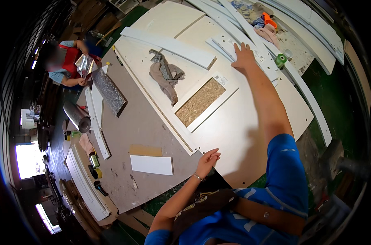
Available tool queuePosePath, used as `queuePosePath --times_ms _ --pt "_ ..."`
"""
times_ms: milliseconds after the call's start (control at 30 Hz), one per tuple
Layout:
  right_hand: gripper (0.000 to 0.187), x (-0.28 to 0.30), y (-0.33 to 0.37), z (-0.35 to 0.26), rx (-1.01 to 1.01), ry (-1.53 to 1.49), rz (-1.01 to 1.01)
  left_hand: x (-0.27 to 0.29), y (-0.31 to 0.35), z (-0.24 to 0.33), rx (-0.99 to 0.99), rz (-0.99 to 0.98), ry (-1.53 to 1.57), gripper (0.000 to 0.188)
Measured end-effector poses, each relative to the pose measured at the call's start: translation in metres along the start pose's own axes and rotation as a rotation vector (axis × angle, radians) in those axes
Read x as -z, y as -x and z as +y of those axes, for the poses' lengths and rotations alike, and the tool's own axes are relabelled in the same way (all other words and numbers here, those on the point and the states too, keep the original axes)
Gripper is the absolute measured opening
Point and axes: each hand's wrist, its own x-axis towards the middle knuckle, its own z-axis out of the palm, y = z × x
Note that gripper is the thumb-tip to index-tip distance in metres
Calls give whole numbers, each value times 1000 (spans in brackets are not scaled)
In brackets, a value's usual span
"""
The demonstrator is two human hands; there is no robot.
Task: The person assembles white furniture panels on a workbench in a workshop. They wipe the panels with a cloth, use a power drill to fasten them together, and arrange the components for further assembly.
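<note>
My right arm stretches across the large white panel (251, 110), and my right hand (244, 57) is open, its fingers spread over narrow white boards with drilled holes (265, 63). Whether the fingertips press on them I cannot tell. Beside that hand lies a short white strip (221, 50). My left hand (208, 161) hovers near the panel's close corner, fingers loosely stretched, with nothing in it. In the panel's middle is a white-edged rectangle with a chipboard face (201, 102). A crumpled grey-brown cloth (164, 75) rests left of it.
A long white board (169, 45) lies across the panel. A green roll (280, 60) sits among boards at the right. On the brown table (152, 134) are a silver foil roll (77, 116), a white piece (152, 164) and tape. A co-worker (69, 61) handles silvery sheet at far left.
</note>
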Motion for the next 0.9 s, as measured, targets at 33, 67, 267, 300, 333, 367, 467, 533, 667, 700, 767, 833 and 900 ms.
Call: queuePosePath --times_ms 33,67,267,300,333,367,467,533,667,700,767,833,900 --pt "94 3 -5 -7 3 29 -29 7 18 -4 -3 44 -17 33" --pt "96 5 -8 -13 4 59 -58 19 33 -13 -14 80 18 33" --pt "91 -7 -26 -9 39 -30 -62 62 94 -41 -11 346 -13 33" --pt "90 -7 -20 -18 11 -81 -58 67 104 -54 11 386 -2 33" --pt "91 -6 -23 -21 4 -143 -58 69 109 -57 21 429 5 32" --pt "91 -4 -24 -21 -27 -146 -68 68 112 -62 38 427 -8 33" --pt "95 -20 -35 -8 -70 -145 -44 70 121 -71 2 416 -55 33" --pt "97 -34 -38 5 -12 -185 -10 70 121 -63 41 434 -58 32" --pt "97 -38 -26 14 90 -168 -25 68 140 -92 -18 505 44 32" --pt "93 -42 -28 31 178 -244 4 73 142 -96 -67 500 55 32" --pt "89 -7 -1 4 54 -664 -261 69 158 -109 -59 589 90 33" --pt "81 -40 -10 62 -17 -1242 -297 88 154 -120 -75 602 103 32" --pt "56 -31 7 76 -122 -1553 -579 92 165 -134 -77 603 154 32"
